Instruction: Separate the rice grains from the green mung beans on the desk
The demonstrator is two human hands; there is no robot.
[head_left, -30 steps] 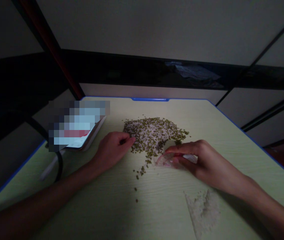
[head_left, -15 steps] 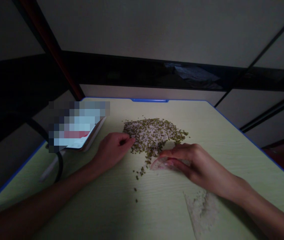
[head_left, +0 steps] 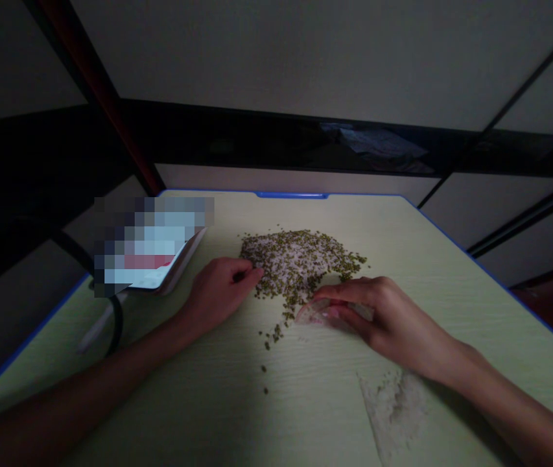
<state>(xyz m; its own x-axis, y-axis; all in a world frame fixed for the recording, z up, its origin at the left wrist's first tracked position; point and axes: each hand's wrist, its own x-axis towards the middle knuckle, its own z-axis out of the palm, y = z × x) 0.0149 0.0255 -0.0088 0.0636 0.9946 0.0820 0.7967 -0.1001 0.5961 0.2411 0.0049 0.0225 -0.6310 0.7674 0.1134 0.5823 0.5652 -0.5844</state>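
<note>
A heap of green mung beans mixed with small white grains [head_left: 295, 256] lies on the table. My left hand [head_left: 220, 288] rests at the heap's left edge, closed, its fingers curled and thumb tip near the beans; whether anything is in them is hidden. At the heap's front right, my right hand [head_left: 373, 311] pinches a thin clear plastic piece [head_left: 312, 311] with pinkish marks, its rim curved. Its exact kind is hard to make out. Below the right wrist lies a patch of white grains [head_left: 397, 408], with a straight, clear edge along its left side.
A phone or tablet with a lit, blurred screen [head_left: 159, 250] lies at the left, a dark cable [head_left: 118, 324] beside it. Stray beans [head_left: 276, 334] trail toward me. The pale table [head_left: 198, 402] has a blue rim; cabinet panels [head_left: 295, 65] stand behind it.
My right hand and the clear plastic piece have shifted very slightly, the fingertips a little to the right. The left hand and the heap look the same.
</note>
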